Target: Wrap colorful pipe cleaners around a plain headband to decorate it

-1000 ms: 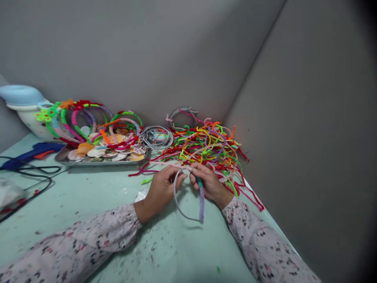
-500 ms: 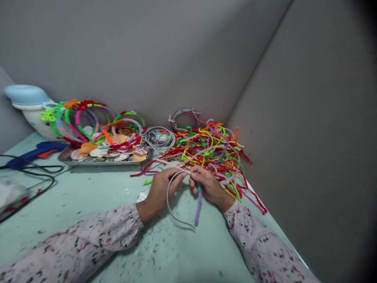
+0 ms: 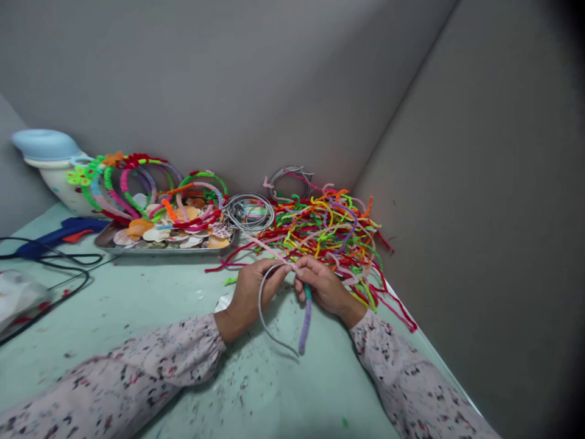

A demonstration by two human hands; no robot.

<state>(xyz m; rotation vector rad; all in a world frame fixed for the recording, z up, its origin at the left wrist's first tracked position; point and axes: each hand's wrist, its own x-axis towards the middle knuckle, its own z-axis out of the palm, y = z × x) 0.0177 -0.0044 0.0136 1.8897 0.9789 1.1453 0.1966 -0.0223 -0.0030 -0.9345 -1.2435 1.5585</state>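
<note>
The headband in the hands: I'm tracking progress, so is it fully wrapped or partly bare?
Partly bare. The headband shows purple and teal wrapping on one end only; the rest of the arc is plain grey.

The right hand (image 3: 325,286) covers the headband (image 3: 267,305) where the lilac wrapping begins. The clear bag (image 3: 16,299) and black cable (image 3: 55,274) run off the left edge. Items on the tray (image 3: 109,244) are too small to identify.

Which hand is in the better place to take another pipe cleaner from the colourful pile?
Probably the right hand: it lies at the edge of the pipe cleaner pile, while the left hand is farther off and grips the headband.
</note>
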